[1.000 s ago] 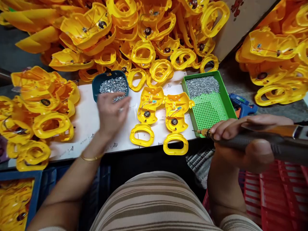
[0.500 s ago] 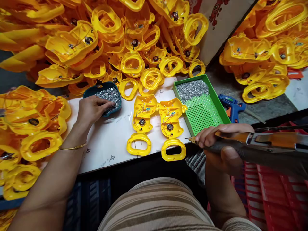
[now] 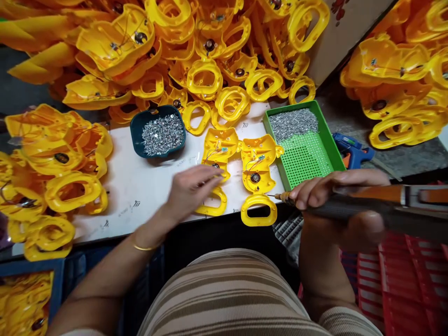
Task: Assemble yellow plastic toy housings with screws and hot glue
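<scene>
My right hand (image 3: 341, 198) is wrapped around an electric screwdriver (image 3: 388, 205), whose thin bit points left at the lower right of the right yellow shell. My left hand (image 3: 192, 189), slightly blurred, hovers over the lower part of the left yellow shell (image 3: 220, 142) with thumb and fingers pinched; anything between them is too small to make out. The right yellow shell (image 3: 259, 156) lies open side up, showing wires and a round speaker. Below the shells are a left yellow ring handle (image 3: 220, 205), partly covered by my hand, and a right ring handle (image 3: 259, 223).
A dark teal bowl (image 3: 135, 140) of small metal parts stands at the left. At right sits a green perforated tray (image 3: 311, 163) with metal screws, beside a blue glue gun (image 3: 360, 156). Piled yellow shells (image 3: 112, 44) fill the back and sides. Red crates (image 3: 399, 280) stand lower right.
My left hand has left the teal bowl and moved right to the left shell. The right hand keeps the screwdriver near the right shell. The whole view has shifted a little.
</scene>
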Demonstrator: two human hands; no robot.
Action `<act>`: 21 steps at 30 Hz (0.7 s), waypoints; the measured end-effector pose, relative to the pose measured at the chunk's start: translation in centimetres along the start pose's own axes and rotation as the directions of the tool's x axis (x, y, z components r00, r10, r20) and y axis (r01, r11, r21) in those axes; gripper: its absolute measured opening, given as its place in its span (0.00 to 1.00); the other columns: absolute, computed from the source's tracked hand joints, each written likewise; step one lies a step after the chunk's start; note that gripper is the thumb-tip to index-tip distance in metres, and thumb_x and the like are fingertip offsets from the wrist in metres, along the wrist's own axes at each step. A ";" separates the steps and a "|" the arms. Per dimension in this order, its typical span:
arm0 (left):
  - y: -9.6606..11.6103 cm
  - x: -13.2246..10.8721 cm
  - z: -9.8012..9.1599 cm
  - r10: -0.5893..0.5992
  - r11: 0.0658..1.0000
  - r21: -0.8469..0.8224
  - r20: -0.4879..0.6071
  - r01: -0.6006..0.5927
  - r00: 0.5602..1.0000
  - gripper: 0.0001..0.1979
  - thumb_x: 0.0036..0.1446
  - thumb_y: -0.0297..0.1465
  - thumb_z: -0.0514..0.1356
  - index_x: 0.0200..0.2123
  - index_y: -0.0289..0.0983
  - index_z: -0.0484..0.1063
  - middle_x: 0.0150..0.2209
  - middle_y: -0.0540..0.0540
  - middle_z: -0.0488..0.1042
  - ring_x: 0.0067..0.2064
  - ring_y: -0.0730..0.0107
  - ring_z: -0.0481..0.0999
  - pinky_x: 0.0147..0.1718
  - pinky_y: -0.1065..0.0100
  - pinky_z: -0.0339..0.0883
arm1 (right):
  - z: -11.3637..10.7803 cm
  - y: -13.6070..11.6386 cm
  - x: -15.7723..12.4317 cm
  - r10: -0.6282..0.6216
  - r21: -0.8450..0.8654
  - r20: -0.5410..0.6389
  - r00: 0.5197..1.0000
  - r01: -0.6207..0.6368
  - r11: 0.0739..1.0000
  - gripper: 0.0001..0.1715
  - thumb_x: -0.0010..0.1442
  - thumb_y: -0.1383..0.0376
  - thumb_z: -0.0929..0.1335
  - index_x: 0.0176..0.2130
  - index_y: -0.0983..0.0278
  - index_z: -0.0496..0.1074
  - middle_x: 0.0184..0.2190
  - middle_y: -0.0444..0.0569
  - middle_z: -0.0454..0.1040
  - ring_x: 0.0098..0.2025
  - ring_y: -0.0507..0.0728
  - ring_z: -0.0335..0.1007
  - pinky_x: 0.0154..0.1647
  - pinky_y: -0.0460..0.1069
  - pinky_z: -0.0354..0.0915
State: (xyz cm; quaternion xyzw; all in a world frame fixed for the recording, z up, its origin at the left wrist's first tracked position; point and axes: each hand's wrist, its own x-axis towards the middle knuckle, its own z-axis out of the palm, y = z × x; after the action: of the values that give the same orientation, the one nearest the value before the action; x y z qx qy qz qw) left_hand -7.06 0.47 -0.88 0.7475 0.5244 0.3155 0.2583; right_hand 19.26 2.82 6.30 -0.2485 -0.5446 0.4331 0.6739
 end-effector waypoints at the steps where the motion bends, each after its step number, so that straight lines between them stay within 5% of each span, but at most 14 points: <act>1: 1.6 -0.4 1.6 -0.016 0.997 -0.070 -0.014 0.015 1.000 0.10 0.66 0.35 0.58 0.46 0.45 0.78 0.45 0.50 0.81 0.47 0.66 0.79 0.49 0.61 0.74 | 0.4 -0.3 0.2 0.006 0.023 0.033 0.999 -0.006 1.000 0.17 0.57 0.53 0.69 0.39 0.62 0.75 0.19 0.43 0.69 0.15 0.54 0.65 0.14 0.51 0.66; 6: 5.9 -0.6 5.0 -0.060 0.979 -0.199 -0.053 0.048 0.997 0.06 0.62 0.32 0.63 0.37 0.38 0.80 0.36 0.46 0.82 0.36 0.71 0.81 0.37 0.70 0.76 | 2.8 -1.9 0.6 0.144 0.008 0.076 0.987 -0.145 0.989 0.12 0.58 0.53 0.72 0.38 0.58 0.76 0.19 0.40 0.68 0.15 0.53 0.64 0.16 0.51 0.68; 11: 5.8 -0.5 4.6 -0.073 0.978 -0.200 -0.030 0.065 0.997 0.03 0.59 0.29 0.65 0.35 0.37 0.80 0.35 0.47 0.82 0.35 0.71 0.81 0.36 0.71 0.74 | 3.8 -1.1 0.2 0.135 0.070 0.081 0.988 -0.140 0.988 0.21 0.54 0.44 0.72 0.37 0.56 0.74 0.16 0.39 0.67 0.12 0.53 0.61 0.11 0.51 0.65; 15: 5.7 -0.7 4.6 -0.068 0.975 -0.215 -0.021 0.061 0.997 0.04 0.59 0.27 0.64 0.36 0.36 0.81 0.35 0.46 0.82 0.34 0.72 0.80 0.35 0.72 0.73 | 3.9 -0.9 0.0 0.243 0.017 0.052 0.969 -0.244 0.970 0.19 0.53 0.48 0.74 0.36 0.57 0.72 0.18 0.39 0.69 0.15 0.53 0.65 0.16 0.51 0.67; 21: 5.8 -0.4 4.6 -0.098 0.971 -0.217 0.022 0.101 0.995 0.03 0.58 0.27 0.65 0.35 0.36 0.81 0.33 0.47 0.82 0.32 0.74 0.79 0.32 0.74 0.70 | 4.2 -1.1 -0.3 0.242 -0.023 0.073 0.968 -0.241 0.970 0.18 0.53 0.48 0.74 0.36 0.56 0.72 0.19 0.39 0.68 0.16 0.53 0.65 0.15 0.51 0.65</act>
State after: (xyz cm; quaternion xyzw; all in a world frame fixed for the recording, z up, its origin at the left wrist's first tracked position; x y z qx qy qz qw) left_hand -0.18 -1.96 0.14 0.6892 0.5219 0.3535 0.3572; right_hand 15.56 1.47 8.24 -0.3009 -0.5384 0.5171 0.5934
